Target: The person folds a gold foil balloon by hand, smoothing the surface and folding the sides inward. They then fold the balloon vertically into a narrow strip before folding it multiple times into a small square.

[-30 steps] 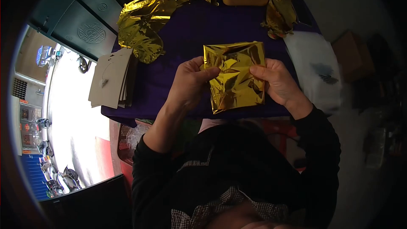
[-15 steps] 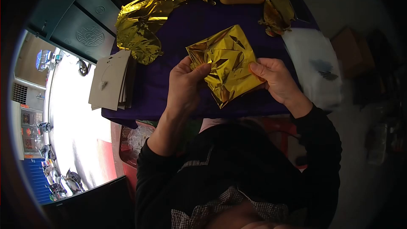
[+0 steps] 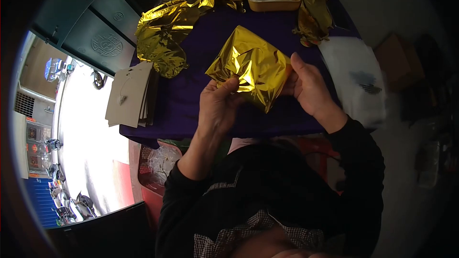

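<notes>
In the head view, the left hand (image 3: 217,102) pinches the lower left side of a gold foil square (image 3: 256,62), thumb on top and the other fingers underneath. The right hand (image 3: 311,88) is not pinching: its thumb stands up beside the right corner, apart from the fingers, which reach partly behind the lower right edge; whether they touch it cannot be told. The gold foil square is creased, tilted with one corner pointing away from the body, and held above a desk (image 3: 191,110) covered in purple cloth.

A stack of cards (image 3: 126,95) sits at the desk's left edge. Loose gold foil (image 3: 162,24) lies beyond it, and at the far side a yellowish tub (image 3: 273,6) holds something white. A whitish plastic sheet (image 3: 351,62) lies along the right edge. Below the desk's left side is a red basket (image 3: 154,188) with clear plastic (image 3: 163,162) inside.
</notes>
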Available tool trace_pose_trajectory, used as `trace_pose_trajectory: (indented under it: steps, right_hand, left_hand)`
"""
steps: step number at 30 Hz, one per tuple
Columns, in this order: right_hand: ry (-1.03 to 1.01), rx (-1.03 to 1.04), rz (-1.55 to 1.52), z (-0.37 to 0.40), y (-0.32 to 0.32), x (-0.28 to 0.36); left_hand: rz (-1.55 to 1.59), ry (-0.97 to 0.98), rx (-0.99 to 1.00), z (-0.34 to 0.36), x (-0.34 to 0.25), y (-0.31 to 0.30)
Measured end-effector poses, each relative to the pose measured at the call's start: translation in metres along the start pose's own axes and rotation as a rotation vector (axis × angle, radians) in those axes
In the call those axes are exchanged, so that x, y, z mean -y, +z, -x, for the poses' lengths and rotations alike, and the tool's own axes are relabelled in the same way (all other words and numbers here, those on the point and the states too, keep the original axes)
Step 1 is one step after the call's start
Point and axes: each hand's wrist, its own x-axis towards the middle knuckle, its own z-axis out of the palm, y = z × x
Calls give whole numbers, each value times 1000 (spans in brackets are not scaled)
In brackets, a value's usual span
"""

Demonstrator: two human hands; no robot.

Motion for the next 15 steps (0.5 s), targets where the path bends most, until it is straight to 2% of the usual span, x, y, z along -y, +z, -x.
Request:
trace_pose_trajectory:
  steps: [5, 10, 12, 14, 15]
  right_hand:
    - [-19, -43, 53, -1, 7, -16]
    - [-113, -139, 88, -6, 3, -17]
    - [-112, -117, 129, -6, -4, -16]
    - [-103, -67, 153, -7, -16, -14]
    - [-101, -63, 152, -7, -17, -13]
  left_hand:
    - [47, 87, -70, 2, 20, 17]
    - [30, 69, -68, 7, 24, 22]
    - [59, 90, 38, 9, 23, 20]
    - [13, 123, 40, 11, 21, 20]
    - [120, 68, 104, 11, 16, 16]
